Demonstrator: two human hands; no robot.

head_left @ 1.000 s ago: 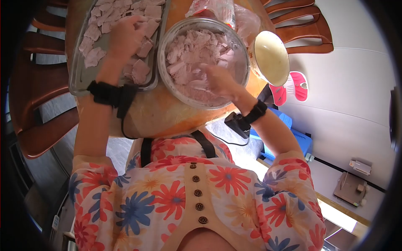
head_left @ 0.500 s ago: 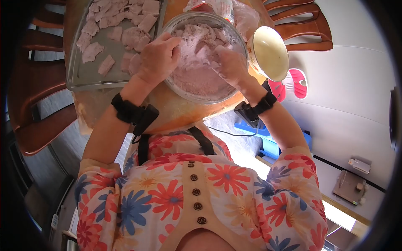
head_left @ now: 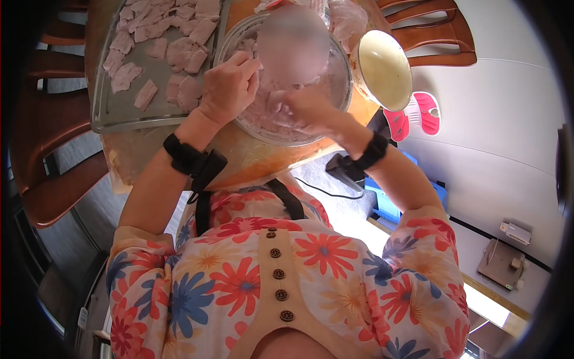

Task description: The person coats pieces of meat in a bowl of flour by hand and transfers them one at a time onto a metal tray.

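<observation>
A metal bowl [head_left: 241, 126] holds pinkish, flour-dusted meat pieces; a blurred patch hides much of its inside. My left hand [head_left: 230, 87] is over the bowl's left side, fingers curled and pinched together; what lies between them is too small to tell. Inside the bowl, near its front, my right hand [head_left: 305, 110] is closed with fingertips down in the pale coating. Its grasp is hidden. To the left, a glass tray [head_left: 143, 121] carries several coated meat slices [head_left: 186, 55], some overlapping, some apart.
At the bowl's right stands a cream enamel basin [head_left: 384, 69], tilted. Plastic bags [head_left: 348, 21] lie behind the bowl on the table [head_left: 239, 157]. Wooden chairs [head_left: 66, 179] flank the table on both sides. A pink-and-white object [head_left: 414, 116] is beyond the basin.
My right hand has moved toward me and left, down to the bowl's front. My left hand has barely shifted. A blurred patch now covers the back of the bowl.
</observation>
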